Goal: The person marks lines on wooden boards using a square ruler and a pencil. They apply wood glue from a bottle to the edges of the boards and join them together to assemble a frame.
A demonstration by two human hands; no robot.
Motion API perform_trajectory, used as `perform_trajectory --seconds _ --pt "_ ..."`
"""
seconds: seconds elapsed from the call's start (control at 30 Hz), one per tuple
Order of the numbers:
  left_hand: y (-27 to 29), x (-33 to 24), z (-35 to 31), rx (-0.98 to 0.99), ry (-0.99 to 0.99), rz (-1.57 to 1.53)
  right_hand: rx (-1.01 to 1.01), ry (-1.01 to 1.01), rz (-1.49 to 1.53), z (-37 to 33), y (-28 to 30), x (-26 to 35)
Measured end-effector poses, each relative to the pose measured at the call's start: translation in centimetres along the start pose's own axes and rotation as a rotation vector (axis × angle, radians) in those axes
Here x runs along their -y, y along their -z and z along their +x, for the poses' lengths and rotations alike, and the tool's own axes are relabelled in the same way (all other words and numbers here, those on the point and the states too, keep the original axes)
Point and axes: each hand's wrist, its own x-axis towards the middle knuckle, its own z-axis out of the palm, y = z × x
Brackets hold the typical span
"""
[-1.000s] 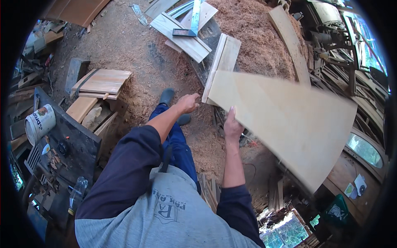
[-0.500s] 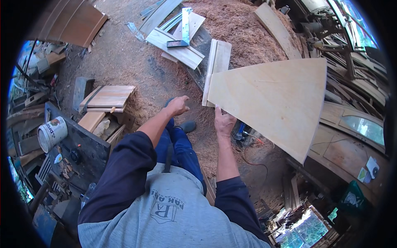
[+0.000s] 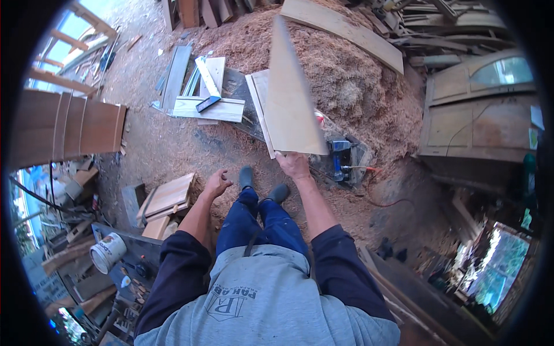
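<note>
My right hand (image 3: 294, 165) grips the lower edge of a thin, pale plywood panel (image 3: 291, 109). The panel is tilted up, so it looks narrow, tapering toward its far end. My left hand (image 3: 217, 183) hangs to the left of my knees, fingers loosely apart and holding nothing. Behind the panel's left edge lies a light wooden board (image 3: 258, 101) with a grooved strip. Farther left, a try square (image 3: 208, 86) with a blue-looking stock rests on a pale board (image 3: 222, 108).
A clamp-like blue tool (image 3: 340, 158) with a red hose (image 3: 392, 203) lies right of the panel. Sawdust (image 3: 352, 86) is heaped beyond it. At left are stacked boards (image 3: 168, 196), a dark bench (image 3: 141, 248) and a white bucket (image 3: 108, 254). A wooden door (image 3: 461, 124) lies far right.
The panel has swung from lying broad out to the right to a steep, narrow tilt, still in my right hand. My left hand has drawn back to the left. The whole view has shifted.
</note>
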Motion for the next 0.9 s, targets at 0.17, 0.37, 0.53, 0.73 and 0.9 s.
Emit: perform_trajectory --seconds 0.17,0.37,0.53,0.73,0.9 --pt "4.7 -11.3 -0.9 -0.286 -0.435 -0.247 0.221 -0.093 0.027 -1.5 -0.9 -3.6" --pt "14.3 -31.5 -8.5 -0.675 -1.013 -0.600 0.212 -0.396 0.092 -2.2 -0.8 -2.8" --pt "16.9 -34.6 -8.7 -0.843 -1.131 -0.570 0.293 -0.272 -0.067 -2.9 -2.9 -3.7" --pt "16.9 -24.5 -0.8 -0.722 -0.535 -0.946 0.167 -0.378 -0.014 -2.2 -4.9 -5.3" --pt "15.0 -6.7 9.4 -1.018 -0.154 -0.513 0.052 -0.092 -0.067 -1.9 -6.3 -5.0"
